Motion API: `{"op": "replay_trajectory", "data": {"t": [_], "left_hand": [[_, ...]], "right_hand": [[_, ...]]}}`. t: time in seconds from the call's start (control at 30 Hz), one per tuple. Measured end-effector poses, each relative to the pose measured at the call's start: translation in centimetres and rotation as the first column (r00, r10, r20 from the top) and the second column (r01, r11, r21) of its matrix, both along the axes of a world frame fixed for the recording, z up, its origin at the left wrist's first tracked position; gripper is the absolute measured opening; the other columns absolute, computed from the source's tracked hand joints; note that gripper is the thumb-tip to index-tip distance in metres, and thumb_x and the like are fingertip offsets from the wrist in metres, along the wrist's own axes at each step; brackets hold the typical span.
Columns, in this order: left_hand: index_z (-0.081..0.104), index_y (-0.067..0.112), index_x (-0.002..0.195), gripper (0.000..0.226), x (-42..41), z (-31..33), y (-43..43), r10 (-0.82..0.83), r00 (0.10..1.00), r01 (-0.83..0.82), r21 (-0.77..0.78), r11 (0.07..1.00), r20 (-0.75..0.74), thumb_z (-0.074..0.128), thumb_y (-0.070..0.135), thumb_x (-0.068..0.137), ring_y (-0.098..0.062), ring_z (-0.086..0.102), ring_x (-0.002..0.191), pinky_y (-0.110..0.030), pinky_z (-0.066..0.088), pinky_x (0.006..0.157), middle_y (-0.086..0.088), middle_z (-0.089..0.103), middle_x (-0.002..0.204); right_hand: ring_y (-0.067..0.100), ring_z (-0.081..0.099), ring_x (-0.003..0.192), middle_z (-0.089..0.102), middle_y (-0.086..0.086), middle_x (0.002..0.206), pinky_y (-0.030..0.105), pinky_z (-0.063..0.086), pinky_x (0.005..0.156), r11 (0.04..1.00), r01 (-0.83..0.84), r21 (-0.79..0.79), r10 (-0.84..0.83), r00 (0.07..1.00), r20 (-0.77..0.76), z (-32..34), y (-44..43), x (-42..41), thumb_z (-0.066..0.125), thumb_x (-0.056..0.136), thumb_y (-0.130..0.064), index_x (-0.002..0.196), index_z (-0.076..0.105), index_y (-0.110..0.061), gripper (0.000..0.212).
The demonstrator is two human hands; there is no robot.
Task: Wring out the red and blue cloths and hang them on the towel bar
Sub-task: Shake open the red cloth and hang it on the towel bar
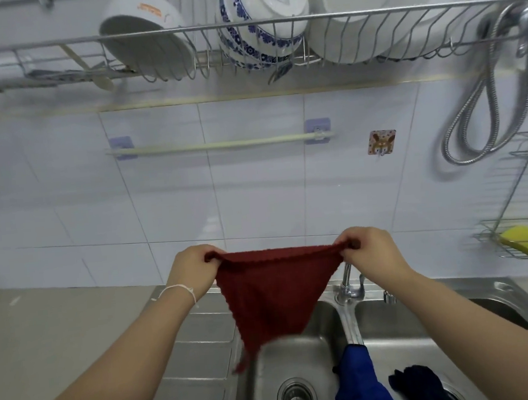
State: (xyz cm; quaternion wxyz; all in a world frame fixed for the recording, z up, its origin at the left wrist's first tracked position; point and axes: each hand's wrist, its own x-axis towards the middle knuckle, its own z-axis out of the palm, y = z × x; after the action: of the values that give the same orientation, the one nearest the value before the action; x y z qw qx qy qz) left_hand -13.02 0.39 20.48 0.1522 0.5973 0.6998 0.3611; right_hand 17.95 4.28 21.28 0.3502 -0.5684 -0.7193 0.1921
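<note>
Red cloth (272, 294) is hanging spread below the towel bar (219, 145), left hand (195, 269) and right hand (372, 251) each pinching a top corner.

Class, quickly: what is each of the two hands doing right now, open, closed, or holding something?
Left hand: closed, pinching one top corner of the red cloth.
Right hand: closed, pinching the other top corner of it.

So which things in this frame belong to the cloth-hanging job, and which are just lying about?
In the job:
- dark red knitted cloth, stretched between left hand and right hand
- bright blue cloth, draped over the sink divider
- pale wall-mounted towel bar, bare

Lying about:
- yellow sponge in wire caddy
- blue-patterned white bowls in rack
- coiled metal hose
- dark navy cloth
</note>
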Motion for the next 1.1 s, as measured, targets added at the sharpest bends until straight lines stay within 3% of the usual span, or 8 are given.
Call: {"op": "replay_trajectory", "data": {"t": [0.23,0.37,0.53,0.6,0.77,0.9,1.0,1.1], "left_hand": [[0.078,0.022,0.086,0.028,-1.4,1.7,-1.2,0.070,0.978,-0.075,0.016,0.997,0.198,0.059,0.003,0.081,0.000,0.063,0.072,-0.019,0.045,0.075,0.007,0.074,0.081],[0.076,0.026,0.085,0.031,-3.1,2.9,-2.0,0.080,0.966,-0.104,0.086,0.991,0.244,0.058,0.001,0.082,0.004,0.063,0.065,-0.022,0.050,0.075,0.011,0.072,0.079],[0.073,0.025,0.076,0.016,-7.4,4.6,-1.7,0.110,0.948,-0.149,0.112,0.982,0.298,0.072,0.009,0.079,-0.032,0.070,0.084,-0.036,0.058,0.081,-0.021,0.070,0.085],[0.072,0.017,0.077,0.007,-9.2,5.7,-1.2,0.111,0.945,-0.159,0.135,0.978,0.309,0.075,0.010,0.079,-0.033,0.069,0.084,-0.033,0.058,0.076,-0.024,0.070,0.086],[0.073,0.008,0.088,0.011,-14.1,8.1,0.7,0.095,0.957,-0.148,0.180,0.973,0.276,0.075,0.016,0.081,-0.019,0.058,0.064,-0.031,0.055,0.071,-0.004,0.057,0.064],[0.073,0.014,0.084,0.009,-18.7,8.9,2.7,0.095,0.979,-0.129,0.186,0.974,0.181,0.074,0.022,0.081,-0.019,0.055,0.064,-0.033,0.052,0.071,-0.004,0.056,0.065],[0.073,0.017,0.081,0.008,-21.5,9.8,4.2,0.124,0.990,-0.136,0.224,0.965,0.069,0.071,0.025,0.081,-0.017,0.055,0.065,-0.026,0.046,0.065,-0.001,0.058,0.064],[0.071,0.014,0.086,0.011,-24.2,11.2,6.2,0.149,0.984,-0.168,0.212,0.963,0.101,0.067,0.024,0.083,-0.019,0.057,0.062,-0.029,0.047,0.063,-0.003,0.063,0.068]], "right_hand": [[0.016,0.068,0.067,0.072,0.006,0.076,0.017,0.055,0.064,0.992,-0.098,-0.079,0.075,0.966,-0.248,2.0,0.4,-0.8,0.061,0.082,0.007,0.084,0.075,-0.017,0.028],[0.024,0.067,0.077,0.071,0.016,0.088,0.028,0.060,0.078,0.959,-0.211,-0.190,0.094,0.868,-0.487,2.8,1.2,-2.5,0.058,0.087,0.007,0.096,0.074,-0.006,0.022],[0.023,0.062,0.069,0.064,0.014,0.084,0.031,0.061,0.075,0.936,-0.297,-0.188,0.105,0.746,-0.658,4.7,2.1,-5.5,0.057,0.091,0.006,0.096,0.072,-0.002,0.018],[0.021,0.060,0.064,0.064,0.010,0.079,0.031,0.061,0.073,0.946,-0.288,-0.148,0.126,0.749,-0.650,5.7,2.6,-7.1,0.055,0.092,0.005,0.093,0.072,-0.006,0.021],[0.019,0.061,0.060,0.066,0.008,0.080,0.035,0.060,0.076,0.985,-0.174,-0.006,0.139,0.805,-0.577,7.4,4.9,-11.9,0.051,0.094,0.006,0.087,0.073,-0.019,0.034],[0.020,0.065,0.060,0.068,0.009,0.078,0.038,0.059,0.078,0.998,-0.062,0.020,0.063,0.832,-0.551,7.9,6.7,-16.2,0.055,0.094,-0.001,0.084,0.072,-0.023,0.029],[0.020,0.063,0.059,0.066,0.003,0.076,0.032,0.058,0.069,0.998,0.026,0.062,0.008,0.875,-0.485,8.8,7.3,-19.2,0.058,0.093,-0.007,0.083,0.073,-0.021,0.022],[0.020,0.055,0.054,0.060,0.003,0.072,0.031,0.051,0.052,0.995,0.084,0.045,-0.054,0.889,-0.454,10.4,8.4,-22.5,0.059,0.092,-0.015,0.092,0.069,-0.021,0.012]]}}
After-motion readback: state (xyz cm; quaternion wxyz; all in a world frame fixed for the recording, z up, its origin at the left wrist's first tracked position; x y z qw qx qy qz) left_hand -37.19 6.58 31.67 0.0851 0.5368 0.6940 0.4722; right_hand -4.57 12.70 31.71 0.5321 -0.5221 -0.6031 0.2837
